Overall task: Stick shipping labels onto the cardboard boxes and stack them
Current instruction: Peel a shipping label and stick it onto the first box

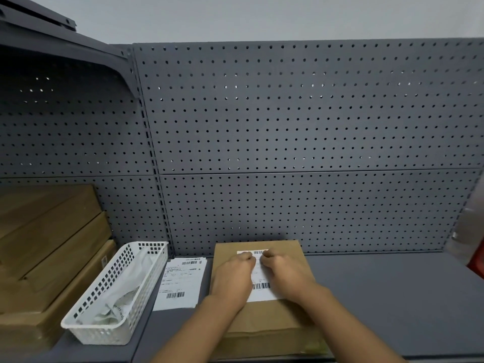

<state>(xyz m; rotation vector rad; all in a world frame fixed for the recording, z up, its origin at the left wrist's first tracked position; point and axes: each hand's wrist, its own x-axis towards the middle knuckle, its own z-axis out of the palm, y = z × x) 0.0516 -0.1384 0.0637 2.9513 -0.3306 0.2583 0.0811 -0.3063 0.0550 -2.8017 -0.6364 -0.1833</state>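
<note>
Pressing label (260,287) onto cardboard box (288,248), left hand (233,273), right hand (284,273) adjacent

Grey perforated back panel (288,113) spans the full width, pale wall (235,17) above it. Dark upper shelf (52,48) overhangs far left. Grey shelf (392,297) is the work surface. White slotted plastic basket (112,281) sits near left on it, angled, with crumpled white scraps (117,302) inside. Red object (478,263) is cut off at the right edge, with a blurred translucent thing (468,231) above it; can't ID either.
</note>
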